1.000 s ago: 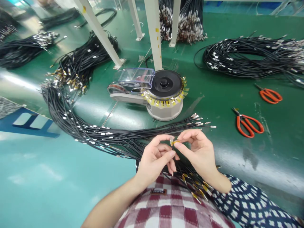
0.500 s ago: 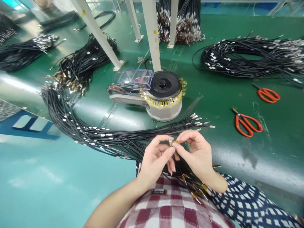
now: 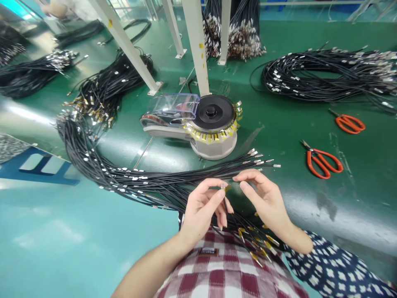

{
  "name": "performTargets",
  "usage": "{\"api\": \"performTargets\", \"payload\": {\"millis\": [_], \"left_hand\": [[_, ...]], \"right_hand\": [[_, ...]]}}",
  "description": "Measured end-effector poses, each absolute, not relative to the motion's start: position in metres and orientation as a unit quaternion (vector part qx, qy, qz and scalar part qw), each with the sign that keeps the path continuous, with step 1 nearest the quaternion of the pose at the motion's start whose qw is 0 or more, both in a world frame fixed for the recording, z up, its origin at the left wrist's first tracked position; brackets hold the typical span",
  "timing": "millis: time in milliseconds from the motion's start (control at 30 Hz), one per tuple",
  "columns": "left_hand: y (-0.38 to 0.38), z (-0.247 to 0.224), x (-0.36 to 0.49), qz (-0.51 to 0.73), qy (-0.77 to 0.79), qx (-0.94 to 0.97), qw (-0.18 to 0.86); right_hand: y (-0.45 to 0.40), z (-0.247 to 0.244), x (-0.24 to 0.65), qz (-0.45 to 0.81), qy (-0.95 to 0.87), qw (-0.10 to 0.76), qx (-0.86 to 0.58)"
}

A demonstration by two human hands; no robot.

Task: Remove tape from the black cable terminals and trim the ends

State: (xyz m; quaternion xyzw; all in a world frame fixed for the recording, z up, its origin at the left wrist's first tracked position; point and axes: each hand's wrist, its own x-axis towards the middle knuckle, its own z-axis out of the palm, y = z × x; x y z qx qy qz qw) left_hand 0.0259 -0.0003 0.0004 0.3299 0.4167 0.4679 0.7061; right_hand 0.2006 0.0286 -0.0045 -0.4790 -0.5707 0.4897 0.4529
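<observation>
My left hand [image 3: 201, 207] pinches the metal end of a black cable [image 3: 223, 186] between thumb and forefinger. A small piece of yellow tape [image 3: 228, 188] sticks out from that end. Just to its right, my right hand [image 3: 266, 200] is open, thumb and forefinger apart with nothing visible between them. A long bundle of black cables [image 3: 161, 176] with white labels runs leftward behind my hands. Below my hands lie cable ends wrapped in yellow tape [image 3: 256, 258], against the checked apron. Beyond the bundle stands a round tape dispenser [image 3: 214, 142] with yellow tape pieces around its rim.
Two red-handled cutters [image 3: 324, 163] [image 3: 350, 123] lie on the green table [image 3: 279, 132] at right. Behind them is a coiled cable bundle [image 3: 310, 97]. White posts [image 3: 197, 49] rise behind the dispenser. More cable bundles [image 3: 114, 78] lie at left. A person's hand [image 3: 56, 9] shows at the far upper left.
My right hand has let go of the yellow tape at the cable end and moved slightly right, its fingers parting. My left hand keeps its pinch on the cable end.
</observation>
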Motion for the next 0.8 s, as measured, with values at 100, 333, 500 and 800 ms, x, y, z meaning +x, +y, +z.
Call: {"api": "performTargets", "payload": {"millis": [100, 333, 500, 800], "left_hand": [[-0.001, 0.003, 0.028, 0.454, 0.422, 0.339, 0.707], [-0.001, 0.009, 0.027, 0.434, 0.437, 0.36, 0.701], [-0.001, 0.01, 0.027, 0.429, 0.445, 0.359, 0.699], [0.0, 0.01, 0.027, 0.433, 0.451, 0.357, 0.694]], "right_hand": [[0.033, 0.006, 0.203, 0.483, -0.626, 0.405, -0.459], [0.039, 0.013, 0.198, 0.558, -0.602, 0.352, -0.45], [0.038, 0.012, 0.203, 0.595, -0.569, 0.341, -0.454], [0.04, 0.01, 0.211, 0.591, -0.566, 0.334, -0.467]]}}
